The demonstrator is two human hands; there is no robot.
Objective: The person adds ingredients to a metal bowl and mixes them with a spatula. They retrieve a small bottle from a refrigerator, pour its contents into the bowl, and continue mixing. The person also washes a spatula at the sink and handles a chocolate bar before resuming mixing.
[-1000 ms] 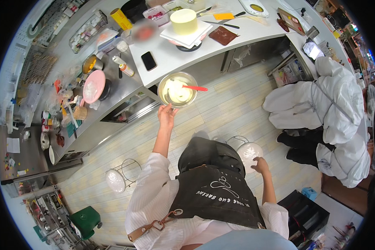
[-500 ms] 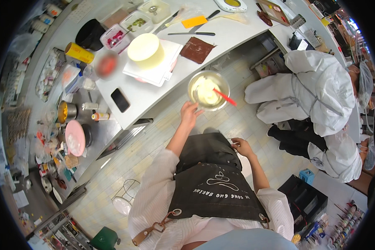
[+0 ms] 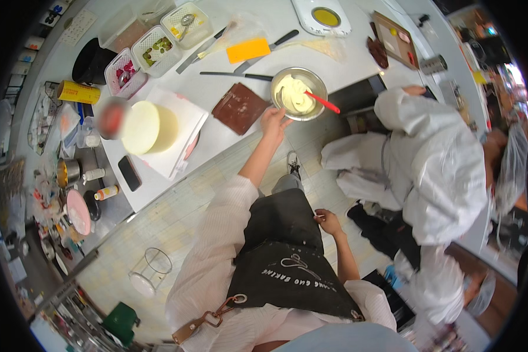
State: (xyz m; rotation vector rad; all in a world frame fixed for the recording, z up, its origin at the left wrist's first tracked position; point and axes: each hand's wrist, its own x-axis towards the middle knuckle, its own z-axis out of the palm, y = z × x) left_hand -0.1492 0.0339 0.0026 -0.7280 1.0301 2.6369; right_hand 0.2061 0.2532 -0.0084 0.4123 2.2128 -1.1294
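Observation:
My left hand (image 3: 273, 123) grips the rim of a steel mixing bowl (image 3: 319, 82) and holds it out over the table's front edge. Pale cream (image 3: 295, 94) fills part of the bowl, and a red-handled spatula (image 3: 328, 105) leans in it. My right hand (image 3: 327, 222) hangs beside my black apron (image 3: 281, 234), fingers curled around a small whitish thing too small to name. Left of the bowl lies a dark brown chocolate-coloured sheet (image 3: 239, 108). Farther left, a smooth pale-yellow round cake (image 3: 141, 127) stands on a white board (image 3: 189, 126).
Behind are a long knife (image 3: 232, 75), an orange scraper (image 3: 248, 51), a scale (image 3: 321, 29) and baskets of pink pieces (image 3: 120, 88) and green pieces (image 3: 156, 64). A phone (image 3: 129, 173) lies near the left corner. A person in white (image 3: 422, 164) works at right; a wire-framed stool (image 3: 149, 273) stands lower left.
I have moved rightward along the table; the cake and phone now sit farther left in view. The bowl has passed the brown sheet, still in my left hand. One shoe has come into view.

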